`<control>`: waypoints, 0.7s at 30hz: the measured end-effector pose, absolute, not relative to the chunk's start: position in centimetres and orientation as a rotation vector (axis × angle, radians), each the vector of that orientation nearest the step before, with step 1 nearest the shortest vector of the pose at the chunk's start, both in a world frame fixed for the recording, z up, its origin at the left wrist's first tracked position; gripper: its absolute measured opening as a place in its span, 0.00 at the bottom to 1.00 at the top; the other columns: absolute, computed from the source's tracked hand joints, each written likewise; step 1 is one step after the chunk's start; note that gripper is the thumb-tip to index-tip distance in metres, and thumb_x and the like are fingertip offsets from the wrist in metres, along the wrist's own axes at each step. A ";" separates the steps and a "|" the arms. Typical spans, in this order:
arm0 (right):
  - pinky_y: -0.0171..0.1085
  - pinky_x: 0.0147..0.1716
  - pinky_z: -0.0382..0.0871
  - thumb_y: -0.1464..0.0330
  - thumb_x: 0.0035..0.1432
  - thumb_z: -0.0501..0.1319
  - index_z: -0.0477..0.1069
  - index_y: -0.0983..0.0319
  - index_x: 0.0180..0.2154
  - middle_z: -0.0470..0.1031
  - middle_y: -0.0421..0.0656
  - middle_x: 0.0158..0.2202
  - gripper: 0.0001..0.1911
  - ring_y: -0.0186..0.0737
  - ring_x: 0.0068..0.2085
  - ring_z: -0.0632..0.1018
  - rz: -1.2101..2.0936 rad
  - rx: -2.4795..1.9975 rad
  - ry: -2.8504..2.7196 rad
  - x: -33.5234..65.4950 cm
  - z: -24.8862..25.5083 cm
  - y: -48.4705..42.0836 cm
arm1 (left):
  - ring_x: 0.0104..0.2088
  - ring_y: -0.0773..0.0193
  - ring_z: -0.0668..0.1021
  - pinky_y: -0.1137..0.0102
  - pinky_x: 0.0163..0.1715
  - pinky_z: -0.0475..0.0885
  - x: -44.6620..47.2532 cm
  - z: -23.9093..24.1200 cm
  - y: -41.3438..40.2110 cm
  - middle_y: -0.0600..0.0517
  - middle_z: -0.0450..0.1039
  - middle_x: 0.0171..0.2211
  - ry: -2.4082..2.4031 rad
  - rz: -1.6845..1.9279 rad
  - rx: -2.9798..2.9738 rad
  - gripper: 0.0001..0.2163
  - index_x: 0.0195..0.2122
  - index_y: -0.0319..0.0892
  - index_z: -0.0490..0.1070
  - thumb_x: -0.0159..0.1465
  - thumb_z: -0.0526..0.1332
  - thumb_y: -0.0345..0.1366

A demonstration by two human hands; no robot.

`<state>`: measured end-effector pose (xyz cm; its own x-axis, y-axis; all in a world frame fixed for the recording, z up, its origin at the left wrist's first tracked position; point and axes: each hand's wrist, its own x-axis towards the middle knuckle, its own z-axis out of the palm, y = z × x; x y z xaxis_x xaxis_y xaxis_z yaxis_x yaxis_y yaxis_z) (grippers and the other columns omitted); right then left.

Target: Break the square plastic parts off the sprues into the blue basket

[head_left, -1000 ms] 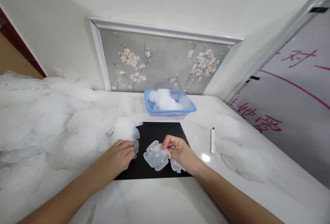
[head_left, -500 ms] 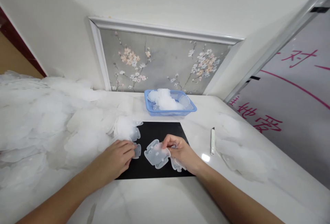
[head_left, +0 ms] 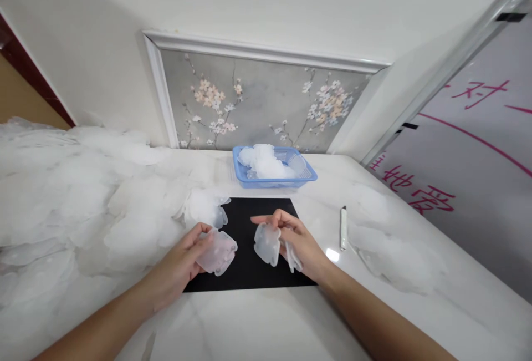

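Between thumb and fingers, my left hand (head_left: 189,253) pinches a translucent plastic piece (head_left: 218,254), flat and square-like with notched edges, above the left part of a black mat (head_left: 245,280). My right hand (head_left: 296,239) is closed on a similar translucent plastic piece (head_left: 267,244), its index finger stretched to the left. More such pieces (head_left: 293,257) sit tucked under the right hand's fingers; how many is hidden. Just beyond my left hand, a loose cluster of the same pieces (head_left: 203,208) overlaps the mat's left edge.
A large heap of translucent pieces (head_left: 83,194) covers the left of the white table (head_left: 233,322). At the back stands a blue basket (head_left: 274,184) holding more pieces. A white-handled utility knife (head_left: 343,228) lies right of the mat, beside another pile (head_left: 390,255).
My left hand has lifted a plastic piece off the mat's left edge and turned it up. The piece in my right hand has tilted, and that index finger has stretched out.
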<state>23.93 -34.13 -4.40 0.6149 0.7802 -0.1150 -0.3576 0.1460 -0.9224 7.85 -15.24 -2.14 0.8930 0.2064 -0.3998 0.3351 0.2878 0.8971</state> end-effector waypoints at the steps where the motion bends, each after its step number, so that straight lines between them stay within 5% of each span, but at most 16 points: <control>1: 0.33 0.26 0.62 0.70 0.48 0.61 0.64 0.60 0.24 0.76 0.43 0.33 0.06 0.36 0.29 0.72 0.852 -1.128 -0.438 24.0 -4.4 -34.2 | 0.47 0.58 0.75 0.63 0.48 0.69 8.0 -2.2 -15.3 0.51 0.74 0.44 0.493 -0.115 1.211 0.12 0.43 0.47 0.66 0.65 0.59 0.48; 5: 0.33 0.23 0.55 0.68 0.48 0.57 0.62 0.60 0.20 0.58 0.37 0.16 0.08 0.35 0.23 0.63 0.745 -1.116 -0.497 24.3 -4.9 -34.2 | 0.49 0.53 0.75 0.57 0.50 0.69 8.4 -2.1 -15.6 0.46 0.74 0.47 0.510 -0.171 0.998 0.17 0.49 0.43 0.68 0.65 0.58 0.49; 10: 0.35 0.26 0.59 0.58 0.53 0.64 0.49 0.59 0.18 0.52 0.33 0.17 0.26 0.32 0.22 0.62 0.735 -1.356 -0.643 23.8 -5.2 -33.9 | 0.49 0.50 0.76 0.53 0.52 0.68 8.4 -1.9 -15.6 0.41 0.74 0.48 0.456 -0.200 0.874 0.24 0.54 0.39 0.64 0.66 0.52 0.53; 14: 0.33 0.21 0.57 0.63 0.52 0.66 0.56 0.59 0.24 0.55 0.32 0.20 0.18 0.32 0.21 0.66 0.632 -1.640 -0.807 22.8 -5.3 -34.0 | 0.46 0.51 0.77 0.52 0.51 0.68 8.3 -1.9 -15.6 0.42 0.74 0.45 0.403 -0.205 0.824 0.25 0.55 0.39 0.63 0.67 0.50 0.54; 16: 0.33 0.22 0.60 0.68 0.53 0.66 0.66 0.58 0.32 0.62 0.35 0.25 0.08 0.32 0.24 0.67 0.487 -1.743 -1.030 22.4 -5.3 -34.1 | 0.45 0.52 0.77 0.53 0.51 0.68 8.3 -1.9 -15.7 0.43 0.74 0.44 0.380 -0.210 0.810 0.24 0.54 0.40 0.63 0.67 0.49 0.54; 18: 0.34 0.24 0.65 0.71 0.54 0.65 0.69 0.56 0.43 0.69 0.41 0.38 0.14 0.34 0.29 0.71 0.359 -1.792 -1.271 22.0 -5.4 -34.2 | 0.44 0.54 0.77 0.54 0.50 0.69 8.3 -1.8 -15.8 0.43 0.74 0.44 0.367 -0.212 0.807 0.24 0.52 0.40 0.64 0.67 0.50 0.54; 21: 0.34 0.26 0.70 0.72 0.57 0.62 0.64 0.52 0.53 0.67 0.47 0.54 0.22 0.38 0.38 0.76 0.208 -1.850 -1.497 21.7 -5.5 -34.2 | 0.45 0.54 0.77 0.56 0.50 0.70 8.4 -1.8 -15.9 0.44 0.73 0.44 0.360 -0.212 0.802 0.22 0.50 0.41 0.65 0.67 0.50 0.54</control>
<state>21.68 -34.18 -5.48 0.3074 0.8990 0.3121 0.7801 -0.0503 -0.6237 8.35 -15.87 -1.79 0.9184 -0.0496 -0.3926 0.3193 0.6789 0.6611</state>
